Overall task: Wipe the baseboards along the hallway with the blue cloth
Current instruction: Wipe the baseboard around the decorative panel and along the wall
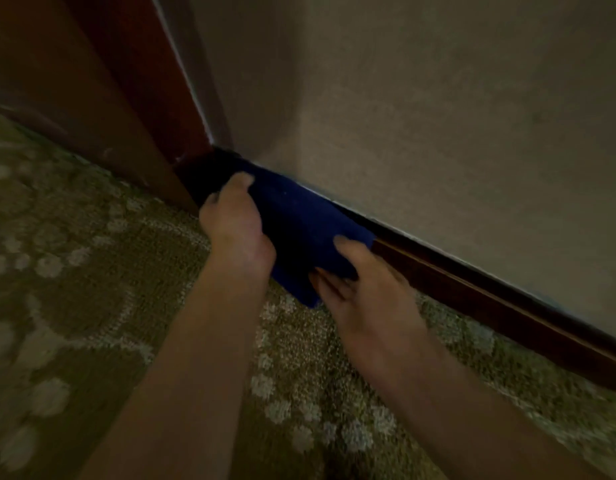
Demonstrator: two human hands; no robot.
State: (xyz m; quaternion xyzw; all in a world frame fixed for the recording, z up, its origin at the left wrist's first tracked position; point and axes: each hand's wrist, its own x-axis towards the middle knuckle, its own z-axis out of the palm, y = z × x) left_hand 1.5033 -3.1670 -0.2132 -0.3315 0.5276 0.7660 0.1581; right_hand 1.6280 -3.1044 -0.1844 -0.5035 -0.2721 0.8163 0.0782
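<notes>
The blue cloth [299, 223] lay pressed against the dark wooden baseboard [490, 289], covering it up to the corner by the door frame [133, 109]. The left hand [235, 223] had its grip clamped on the cloth's far end, fingers curled over the top edge. The right hand [368, 296] held the near end, fingers spread on the fabric. Patterned carpet [91, 289] lay below both grips, with the beige wall [438, 116] above them.
</notes>
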